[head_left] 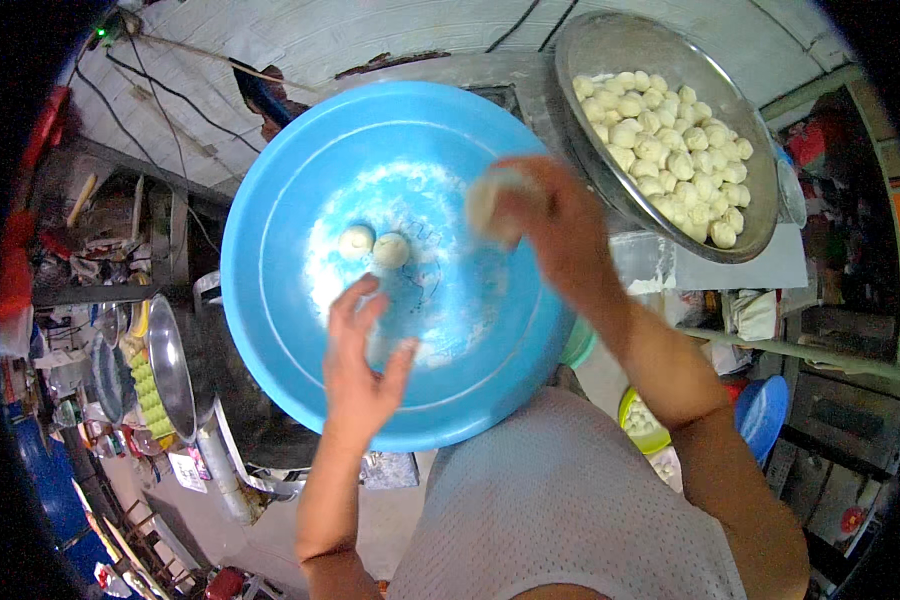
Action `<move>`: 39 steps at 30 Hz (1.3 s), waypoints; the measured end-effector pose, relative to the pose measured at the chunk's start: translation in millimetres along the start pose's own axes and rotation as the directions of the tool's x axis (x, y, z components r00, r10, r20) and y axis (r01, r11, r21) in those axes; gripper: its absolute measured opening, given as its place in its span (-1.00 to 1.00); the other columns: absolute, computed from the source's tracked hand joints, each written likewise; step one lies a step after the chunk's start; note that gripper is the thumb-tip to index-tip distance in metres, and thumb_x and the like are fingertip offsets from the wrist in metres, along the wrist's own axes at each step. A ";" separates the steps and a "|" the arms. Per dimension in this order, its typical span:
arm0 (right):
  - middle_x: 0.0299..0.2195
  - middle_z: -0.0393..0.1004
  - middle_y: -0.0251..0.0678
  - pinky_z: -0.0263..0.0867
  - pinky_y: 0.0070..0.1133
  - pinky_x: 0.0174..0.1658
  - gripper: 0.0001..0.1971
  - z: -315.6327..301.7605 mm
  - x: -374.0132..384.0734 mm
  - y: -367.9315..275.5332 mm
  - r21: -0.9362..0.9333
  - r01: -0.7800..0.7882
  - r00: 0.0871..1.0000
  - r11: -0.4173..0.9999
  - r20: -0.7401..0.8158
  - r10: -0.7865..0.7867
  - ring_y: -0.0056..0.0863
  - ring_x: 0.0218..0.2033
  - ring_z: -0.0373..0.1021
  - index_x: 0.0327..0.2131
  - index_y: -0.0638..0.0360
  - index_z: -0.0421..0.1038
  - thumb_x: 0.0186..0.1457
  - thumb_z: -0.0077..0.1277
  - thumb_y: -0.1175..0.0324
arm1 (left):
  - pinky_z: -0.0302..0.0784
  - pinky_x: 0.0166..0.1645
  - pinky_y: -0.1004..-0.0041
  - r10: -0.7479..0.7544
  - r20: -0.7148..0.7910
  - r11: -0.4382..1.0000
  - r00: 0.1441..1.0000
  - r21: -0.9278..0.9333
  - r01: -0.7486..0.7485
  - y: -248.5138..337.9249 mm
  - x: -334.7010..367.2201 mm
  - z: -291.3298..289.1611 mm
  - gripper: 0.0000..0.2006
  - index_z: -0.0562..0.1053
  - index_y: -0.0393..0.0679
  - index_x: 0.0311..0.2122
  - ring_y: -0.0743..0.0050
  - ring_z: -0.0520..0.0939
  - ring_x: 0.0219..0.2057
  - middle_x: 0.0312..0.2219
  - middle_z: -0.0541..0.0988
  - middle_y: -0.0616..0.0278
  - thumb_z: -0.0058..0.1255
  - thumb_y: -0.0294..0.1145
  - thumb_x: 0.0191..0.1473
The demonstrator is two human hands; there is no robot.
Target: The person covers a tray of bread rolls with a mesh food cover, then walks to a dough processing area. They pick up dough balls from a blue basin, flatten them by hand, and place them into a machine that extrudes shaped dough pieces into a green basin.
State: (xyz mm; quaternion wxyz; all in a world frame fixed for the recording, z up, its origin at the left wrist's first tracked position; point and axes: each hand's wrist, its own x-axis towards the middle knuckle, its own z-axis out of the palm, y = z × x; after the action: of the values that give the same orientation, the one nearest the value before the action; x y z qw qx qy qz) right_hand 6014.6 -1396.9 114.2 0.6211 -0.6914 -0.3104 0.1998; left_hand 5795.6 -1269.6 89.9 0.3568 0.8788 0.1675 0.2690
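A wide blue basin (255, 290) dusted with white powder lies before me. Two pale dough balls, a left one (356, 241) and a right one (391, 250), rest side by side in it. My left hand (358, 350) is over the basin just nearer to me than the pair, its fingers spread and nothing in them. Above the basin's right part, my right hand (560, 225) is closed around a pale lump of dough (488, 207). Motion smears both that hand and the lump, so the lump's exact shape is unclear.
At the far right stands a large metal bowl (753, 190) heaped with dough balls. Low on the right are a yellow-green bowl (650, 440) and a blue basin (765, 405). A metal basin (173, 365) stands at left beside stacked green trays (146, 390). Cables (150, 80) hang along the wall.
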 end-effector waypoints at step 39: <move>-0.18 0.54 -0.14 0.44 -0.33 -0.10 -0.49 116.0 85.8 126.0 -0.252 -0.071 0.864 0.965 0.469 0.186 -0.19 -0.22 0.51 0.03 0.22 0.36 -0.07 0.18 0.42 | 0.67 -0.18 0.42 -0.612 0.347 0.449 0.710 -0.586 0.674 -152.7 85.0 -16.1 -0.54 0.30 -0.15 0.16 0.25 0.63 -0.17 -0.06 0.52 0.01 0.07 -0.35 0.17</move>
State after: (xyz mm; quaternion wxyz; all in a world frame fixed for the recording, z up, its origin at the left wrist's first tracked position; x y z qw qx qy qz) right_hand 6023.0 -1258.1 -17.5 0.4250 -0.7038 -0.4306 0.3723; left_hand 5838.4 -1114.4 20.1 0.7317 0.5655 0.3619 0.1173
